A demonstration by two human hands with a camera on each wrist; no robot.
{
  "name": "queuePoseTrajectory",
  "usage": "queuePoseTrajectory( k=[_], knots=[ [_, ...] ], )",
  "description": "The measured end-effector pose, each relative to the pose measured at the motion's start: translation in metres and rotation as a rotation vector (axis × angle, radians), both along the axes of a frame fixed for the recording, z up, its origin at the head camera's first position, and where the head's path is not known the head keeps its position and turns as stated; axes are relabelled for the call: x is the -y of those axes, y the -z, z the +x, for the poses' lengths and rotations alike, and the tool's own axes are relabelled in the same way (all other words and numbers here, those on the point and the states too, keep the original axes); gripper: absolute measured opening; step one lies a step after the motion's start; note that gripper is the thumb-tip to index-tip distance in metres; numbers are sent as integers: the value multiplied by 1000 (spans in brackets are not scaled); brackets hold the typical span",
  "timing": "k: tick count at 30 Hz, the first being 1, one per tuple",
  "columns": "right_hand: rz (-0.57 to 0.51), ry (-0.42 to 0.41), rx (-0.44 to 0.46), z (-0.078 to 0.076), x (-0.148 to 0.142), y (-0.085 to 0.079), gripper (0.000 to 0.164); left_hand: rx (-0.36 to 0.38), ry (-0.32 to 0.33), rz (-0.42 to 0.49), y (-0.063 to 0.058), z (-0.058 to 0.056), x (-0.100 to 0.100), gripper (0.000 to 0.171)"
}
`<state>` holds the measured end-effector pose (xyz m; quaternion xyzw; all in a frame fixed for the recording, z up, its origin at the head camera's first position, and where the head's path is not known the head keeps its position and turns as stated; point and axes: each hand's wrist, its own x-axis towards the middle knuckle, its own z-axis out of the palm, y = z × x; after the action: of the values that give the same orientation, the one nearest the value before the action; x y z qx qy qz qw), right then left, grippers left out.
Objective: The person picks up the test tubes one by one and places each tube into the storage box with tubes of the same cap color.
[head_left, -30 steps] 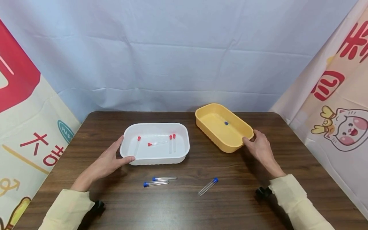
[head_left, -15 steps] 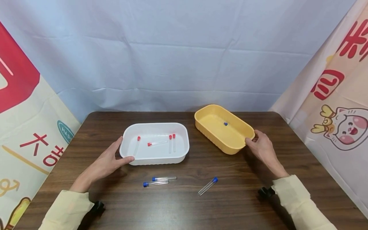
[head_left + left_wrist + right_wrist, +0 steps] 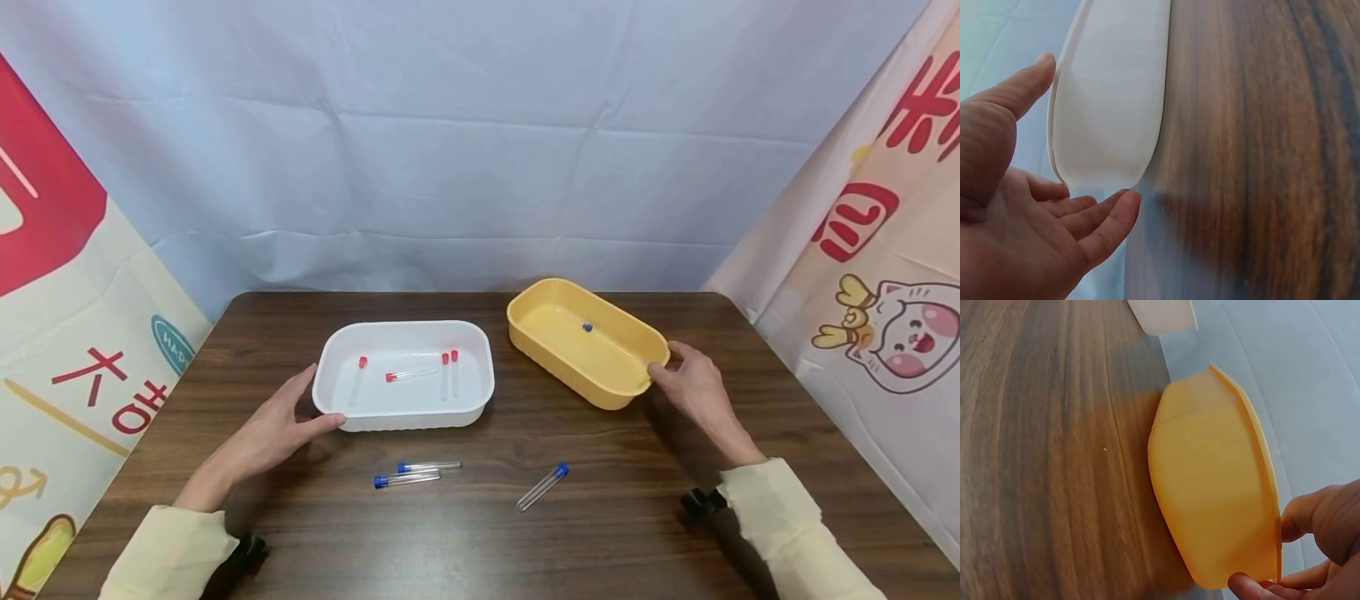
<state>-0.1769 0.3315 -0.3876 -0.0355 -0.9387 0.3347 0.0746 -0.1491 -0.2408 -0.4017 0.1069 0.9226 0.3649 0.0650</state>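
On yellow tray (image 3: 611,357), narrow right grip (image 3: 696,385)

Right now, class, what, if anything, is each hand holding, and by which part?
The right hand holds the yellow tray by its near right end. The left hand spreads around the white tray's left end, showing no clear grip.

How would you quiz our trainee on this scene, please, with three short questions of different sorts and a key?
1. How many red-capped tubes lie in the white tray?
2. True or false: the right hand is at the white tray.
3. What cap colour have the three loose tubes lying directly on the table: (a) green, (b) blue, (c) red?

Key: 1. Four. 2. False; it is at the yellow tray. 3. b.
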Motion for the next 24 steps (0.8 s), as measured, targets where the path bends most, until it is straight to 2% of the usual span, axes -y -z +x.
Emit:
queuePoseTrajectory(
  k=[5,11,17,24],
  knots=[
    [3,0,17,0,-5,0,57,10,-4,-2,0,2,0,104],
    [25,-12,1,-1,-9,-2,52,23,-10,-15,-1,4,1,105],
    [23,-11,42,-1,-13,-5,59,-4,-13,-44,-3,7,1,103],
    [8,4,77,-2,-14,-6,59,-24,-27,-34,-7,13,1,98]
  ],
)
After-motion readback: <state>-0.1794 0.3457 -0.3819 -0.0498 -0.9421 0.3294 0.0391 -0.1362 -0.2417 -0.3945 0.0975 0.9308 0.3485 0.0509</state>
